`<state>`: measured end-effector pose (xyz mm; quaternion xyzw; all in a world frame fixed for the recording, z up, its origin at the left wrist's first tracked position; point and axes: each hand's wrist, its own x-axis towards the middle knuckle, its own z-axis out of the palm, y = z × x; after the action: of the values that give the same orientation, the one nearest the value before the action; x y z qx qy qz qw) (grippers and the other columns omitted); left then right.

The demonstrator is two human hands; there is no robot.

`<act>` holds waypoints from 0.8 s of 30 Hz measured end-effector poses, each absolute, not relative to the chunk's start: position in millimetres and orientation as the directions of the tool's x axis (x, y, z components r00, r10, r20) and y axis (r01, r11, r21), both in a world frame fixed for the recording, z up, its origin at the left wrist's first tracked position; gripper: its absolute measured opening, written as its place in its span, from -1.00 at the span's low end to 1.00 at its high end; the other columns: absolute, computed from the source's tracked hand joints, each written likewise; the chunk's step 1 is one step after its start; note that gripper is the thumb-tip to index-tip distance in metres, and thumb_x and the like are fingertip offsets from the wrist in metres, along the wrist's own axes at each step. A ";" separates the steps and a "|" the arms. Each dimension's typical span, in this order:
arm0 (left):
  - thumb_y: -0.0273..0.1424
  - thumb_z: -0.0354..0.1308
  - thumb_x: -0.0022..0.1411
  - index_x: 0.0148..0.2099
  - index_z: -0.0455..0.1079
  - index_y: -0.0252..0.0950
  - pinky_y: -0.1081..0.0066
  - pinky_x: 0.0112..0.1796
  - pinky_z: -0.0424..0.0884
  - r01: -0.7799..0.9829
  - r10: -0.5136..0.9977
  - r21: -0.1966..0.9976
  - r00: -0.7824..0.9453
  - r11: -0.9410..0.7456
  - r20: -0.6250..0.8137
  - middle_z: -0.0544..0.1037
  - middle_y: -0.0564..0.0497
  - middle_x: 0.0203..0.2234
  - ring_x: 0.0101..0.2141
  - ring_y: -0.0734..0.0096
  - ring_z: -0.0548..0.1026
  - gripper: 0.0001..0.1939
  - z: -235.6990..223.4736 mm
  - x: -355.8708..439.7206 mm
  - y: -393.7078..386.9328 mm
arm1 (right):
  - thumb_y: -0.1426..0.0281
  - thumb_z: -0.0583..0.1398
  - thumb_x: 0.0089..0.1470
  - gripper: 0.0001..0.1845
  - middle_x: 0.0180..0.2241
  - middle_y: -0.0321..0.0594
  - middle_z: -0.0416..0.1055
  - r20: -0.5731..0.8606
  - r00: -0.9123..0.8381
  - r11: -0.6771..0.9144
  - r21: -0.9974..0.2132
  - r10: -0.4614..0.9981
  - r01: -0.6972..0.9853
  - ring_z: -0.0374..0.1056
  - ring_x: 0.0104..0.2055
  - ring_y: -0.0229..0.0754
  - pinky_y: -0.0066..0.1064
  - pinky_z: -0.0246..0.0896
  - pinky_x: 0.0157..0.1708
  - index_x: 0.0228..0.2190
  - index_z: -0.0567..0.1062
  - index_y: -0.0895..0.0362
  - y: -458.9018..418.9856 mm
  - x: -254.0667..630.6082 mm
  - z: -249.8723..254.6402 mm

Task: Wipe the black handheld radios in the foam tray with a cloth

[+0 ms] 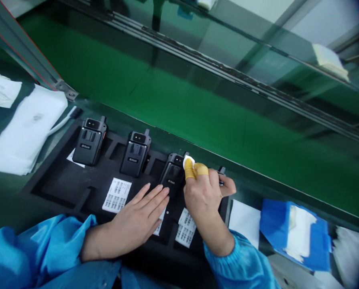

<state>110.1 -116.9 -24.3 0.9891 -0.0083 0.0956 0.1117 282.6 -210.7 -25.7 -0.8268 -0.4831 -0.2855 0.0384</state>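
Observation:
My right hand [202, 188], with yellow finger cots [194, 169] on two fingers, is closed on a small white wipe [188, 160]. It presses the wipe at the upper right corner of a black handheld radio [171, 170] marked Riton, beside its camera window. My left hand [137, 218] lies flat with fingers stretched, the tips touching the lower end of that radio. Two similar radios [90, 140] [135, 154] lie to the left in the black foam tray [56, 176]. Another device [221, 172] is mostly hidden behind my right hand.
Barcode label sheets [117, 195] [185, 228] lie on the tray. Left are stacked white cloths [25, 128] and a brush [66, 118]. Right are white paper [244, 220] and a blue packet [272, 220] with white cloth. A green conveyor belt [167, 108] runs behind the tray.

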 end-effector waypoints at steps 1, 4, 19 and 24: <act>-0.38 -0.11 0.35 0.16 0.27 -0.41 0.16 0.22 0.00 -0.036 0.006 0.220 0.982 -0.975 0.189 0.32 -0.13 0.16 0.16 0.21 0.26 -0.60 -24.2 109.9 -117.1 | 0.62 0.03 0.03 -0.72 -0.47 -0.27 0.34 0.502 0.393 -0.550 0.210 0.770 0.808 0.14 -0.34 -0.22 -0.15 -0.12 -0.14 -0.50 0.46 0.11 -213.5 282.2 -24.5; -0.39 -0.12 0.36 0.16 0.27 -0.42 0.15 0.22 -0.01 -0.037 0.008 0.220 0.980 -0.975 0.201 0.31 -0.13 0.17 0.16 0.19 0.27 -0.60 -24.9 109.6 -117.7 | 0.58 0.05 0.05 -0.74 -0.41 -0.19 0.37 0.495 0.426 -0.584 0.221 0.758 0.781 0.14 -0.34 -0.19 -0.16 -0.09 -0.18 -0.52 0.47 0.13 -218.7 283.1 -19.1; -0.39 -0.13 0.37 0.15 0.28 -0.42 0.17 0.24 -0.10 -0.042 0.009 0.222 0.975 -0.974 0.221 0.33 -0.11 0.15 0.16 0.22 0.27 -0.61 -23.8 111.6 -116.4 | 0.64 0.04 -0.05 -0.74 -0.44 -0.27 0.34 0.473 0.416 -0.528 0.128 0.776 0.840 0.15 -0.28 -0.20 -0.17 -0.14 -0.10 -0.57 0.41 0.10 -218.9 277.7 -20.9; -0.39 -0.14 0.37 0.16 0.27 -0.42 0.17 0.21 -0.03 -0.040 0.011 0.225 0.976 -0.973 0.218 0.32 -0.12 0.16 0.15 0.19 0.27 -0.60 -24.9 110.3 -116.0 | 0.62 0.06 -0.15 -0.80 -0.46 -0.25 0.29 0.512 0.490 -0.619 0.108 0.705 0.778 0.09 -0.38 -0.21 -0.22 -0.07 -0.21 -0.58 0.39 0.11 -246.7 281.5 -14.6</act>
<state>110.3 -116.0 -24.9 0.9873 -0.0074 0.1094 0.1149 281.5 -246.7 -14.6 -0.8604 -0.4310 -0.2631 0.0692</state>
